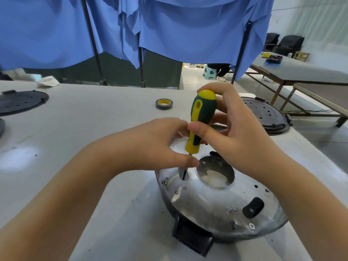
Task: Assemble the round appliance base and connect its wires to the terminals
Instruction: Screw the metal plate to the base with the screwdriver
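While both hands work over the metal base, this is how things stand on the table.

Right hand (233, 129): curled round the green and yellow handle of the screwdriver (200, 121), thumb pressed on its near side, holding the tool upright with a slight tilt.

Left hand (160, 146): fingers bent, thumb and fingertips pinching the lower end of the tool where the yellow collar meets the thin shaft, steadying it.

Screwdriver tip: goes down into a small opening in the metal, just left of the large round hole; the tip itself is hidden inside.

Round appliance base (216, 200): shiny metal dish lying dome-up on the near right part of the table (84, 129), with a large central hole, several small holes and rivets, a black tab (252, 207) on its near right side and a black block (192, 236) at its near edge.

Tape roll (164, 103): dark with a yellow core, lying flat farther back, well apart from the base.

Black perforated discs: one at far left (20, 102), one at right behind the right hand (267, 115).

Blue curtain (169, 25): hangs along the far side.
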### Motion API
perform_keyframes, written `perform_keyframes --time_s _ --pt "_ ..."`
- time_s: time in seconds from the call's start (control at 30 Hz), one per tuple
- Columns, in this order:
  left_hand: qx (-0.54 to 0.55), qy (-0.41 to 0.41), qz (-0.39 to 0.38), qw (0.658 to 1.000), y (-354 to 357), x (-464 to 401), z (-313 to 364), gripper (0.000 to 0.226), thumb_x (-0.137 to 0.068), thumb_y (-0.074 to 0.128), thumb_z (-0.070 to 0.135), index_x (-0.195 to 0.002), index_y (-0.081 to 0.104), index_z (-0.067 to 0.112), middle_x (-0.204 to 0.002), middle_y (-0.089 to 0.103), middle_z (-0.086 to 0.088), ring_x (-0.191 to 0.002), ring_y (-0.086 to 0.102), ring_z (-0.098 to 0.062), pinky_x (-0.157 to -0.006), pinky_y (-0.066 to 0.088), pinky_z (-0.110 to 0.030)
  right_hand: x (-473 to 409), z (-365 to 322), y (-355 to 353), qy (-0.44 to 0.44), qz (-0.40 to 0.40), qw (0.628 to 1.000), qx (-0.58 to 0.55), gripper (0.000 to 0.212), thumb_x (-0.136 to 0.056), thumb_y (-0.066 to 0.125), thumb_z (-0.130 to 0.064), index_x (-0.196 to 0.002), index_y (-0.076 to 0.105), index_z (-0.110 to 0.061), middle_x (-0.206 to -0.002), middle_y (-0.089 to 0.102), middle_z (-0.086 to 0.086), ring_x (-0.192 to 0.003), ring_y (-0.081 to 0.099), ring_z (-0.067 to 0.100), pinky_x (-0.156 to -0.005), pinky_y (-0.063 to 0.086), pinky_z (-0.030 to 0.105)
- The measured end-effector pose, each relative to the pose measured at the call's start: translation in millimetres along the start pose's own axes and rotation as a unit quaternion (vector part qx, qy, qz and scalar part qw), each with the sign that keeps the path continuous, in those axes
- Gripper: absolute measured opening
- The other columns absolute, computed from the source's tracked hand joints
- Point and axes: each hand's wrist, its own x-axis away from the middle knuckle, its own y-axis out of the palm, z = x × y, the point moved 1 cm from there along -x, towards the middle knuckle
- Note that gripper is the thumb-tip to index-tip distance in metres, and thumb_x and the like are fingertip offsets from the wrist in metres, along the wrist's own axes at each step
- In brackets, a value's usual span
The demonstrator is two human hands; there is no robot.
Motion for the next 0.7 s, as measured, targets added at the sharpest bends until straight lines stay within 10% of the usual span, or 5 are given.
perform_keyframes --time_s 0.27,0.53,0.7 --pt "0.218 0.073 0.042 0.972 12 -12 -2 0.015 -0.081 0.071 0.032 -0.095 0.068 0.029 -0.086 0.075 0.007 -0.084 0.071 -0.013 -0.083 0.057 -0.03 1 -13 -3 -0.062 0.103 0.993 -0.004 0.045 -0.081 0.075 -0.028 -0.115 0.046 -0.038 -0.095 0.064 -0.025 -0.094 0.065 0.004 -0.064 0.056 0.018" --pt "0.243 0.093 0.118 0.958 24 -26 -17 0.044 -0.085 0.05 0.049 -0.112 0.063 0.017 -0.091 0.073 0.001 -0.084 0.071 -0.013 -0.081 0.058 -0.033 -1 1 -2 0.03 0.108 0.993 -0.023 0.052 -0.082 0.073 -0.026 -0.122 0.041 -0.036 -0.107 0.055 -0.013 -0.097 0.062 0.002 -0.07 0.055 0.017" --pt "0.22 0.082 0.237 0.943 23 -33 -34 0.033 -0.094 0.052 0.04 -0.11 0.063 0.013 -0.099 0.072 0.003 -0.091 0.067 -0.006 -0.087 0.053 -0.03 3 -2 4 0.029 0.014 0.998 0.056 0.02 -0.082 0.064 -0.032 -0.101 0.056 -0.033 -0.089 0.061 -0.014 -0.085 0.062 0.003 -0.071 0.054 0.017"
